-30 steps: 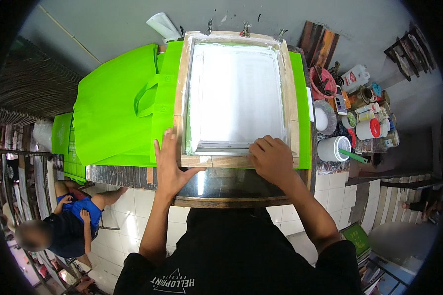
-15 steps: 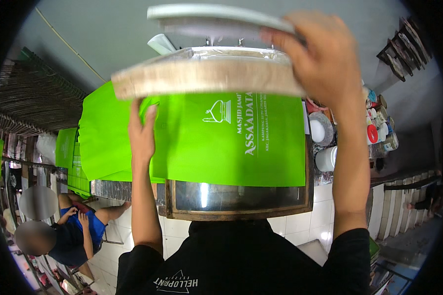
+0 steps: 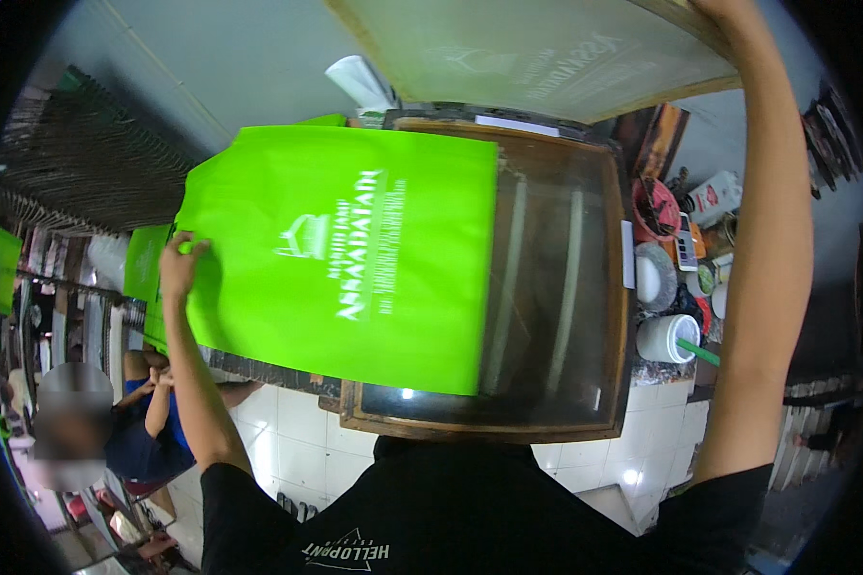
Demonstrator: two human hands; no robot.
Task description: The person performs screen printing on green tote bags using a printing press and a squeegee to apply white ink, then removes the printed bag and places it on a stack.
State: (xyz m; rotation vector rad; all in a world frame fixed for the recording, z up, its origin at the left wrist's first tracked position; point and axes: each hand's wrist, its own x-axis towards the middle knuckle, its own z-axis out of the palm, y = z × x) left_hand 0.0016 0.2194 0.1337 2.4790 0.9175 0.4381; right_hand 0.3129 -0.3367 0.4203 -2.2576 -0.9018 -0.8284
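Observation:
A bright green bag (image 3: pixel 431 240) with a white printed design lies partly across a glass-topped wooden board (image 3: pixel 566 287), its left part reaching past the board's edge. My left hand (image 3: pixel 179 264) pinches the bag's left edge between thumb and fingers. Raised and tilted at the top of the head view is a printing screen (image 3: pixel 508 57), a pale mesh in a wooden frame that carries the same design. My right hand (image 3: pixel 724 8) is at the frame's upper right edge, gripping it; the picture's rim cuts off part of that hand.
Right of the board stand a white tub (image 3: pixel 664 339) with a green-handled tool, a pink bowl (image 3: pixel 656 206) and several containers. A wire drying rack (image 3: pixel 86 158) is at the left. Below it sits another person (image 3: pixel 149 436). A white roll (image 3: pixel 360 81) rests behind the bag.
The screen has swung higher and to the right with my right hand. My left hand has drawn the bag leftward, uncovering the right part of the glass.

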